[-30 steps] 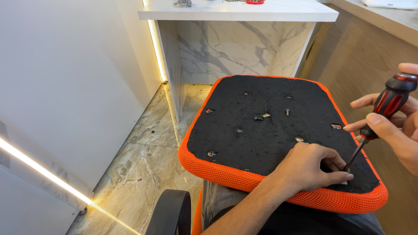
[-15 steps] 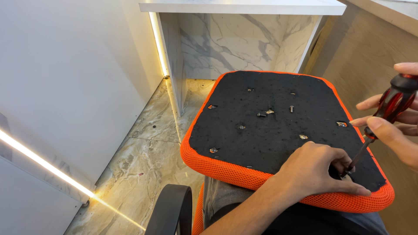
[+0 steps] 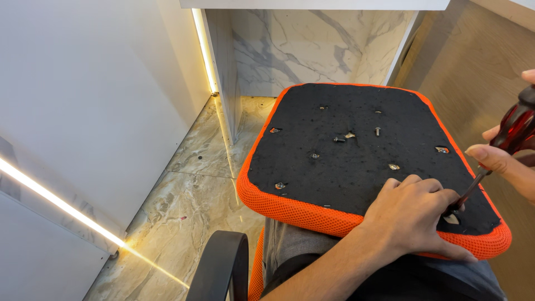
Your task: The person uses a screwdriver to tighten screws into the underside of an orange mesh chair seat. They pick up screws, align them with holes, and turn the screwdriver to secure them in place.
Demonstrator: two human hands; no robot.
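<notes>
Orange mesh edges the one seat cushion point(image 3: 290, 209), which lies upside down across the person's lap with its black underside point(image 3: 356, 150) facing up. One screwdriver point(image 3: 515, 131) with a red and black handle is in the right hand point(image 3: 501, 159); its fingers are wrapped closed around the handle at the right edge of the view, and the dark shaft slants down to the cushion's near right corner. The left hand point(image 3: 412, 214) lies palm down on the black underside at that same corner, fingers curled loosely and holding nothing, their tips right beside the screwdriver tip, by a pale opening in the fabric. About nine small metal fittings or screws dot the black underside: one point(image 3: 275, 130) near the left edge, one point(image 3: 280, 185) at the near left, one point(image 3: 315, 155) left of centre, a close pair point(image 3: 344, 137) in the middle, one point(image 3: 378, 131) just right of them, one point(image 3: 394, 166) nearer the left hand, one point(image 3: 442, 149) towards the right edge, and one point(image 3: 322, 107) near the far edge. One curved black armrest point(image 3: 223, 267) rises at the bottom. Beyond the cushion stands a white surface on a marble-patterned support point(image 3: 301, 44), beside a white wall panel point(image 3: 83, 111). Two glowing light strips show, one vertical point(image 3: 203, 50) and one slanting low point(image 3: 61, 206). The floor point(image 3: 184, 206) is glossy grey-beige marble tile, and a wooden panel point(image 3: 473, 67) stands at the right.
</notes>
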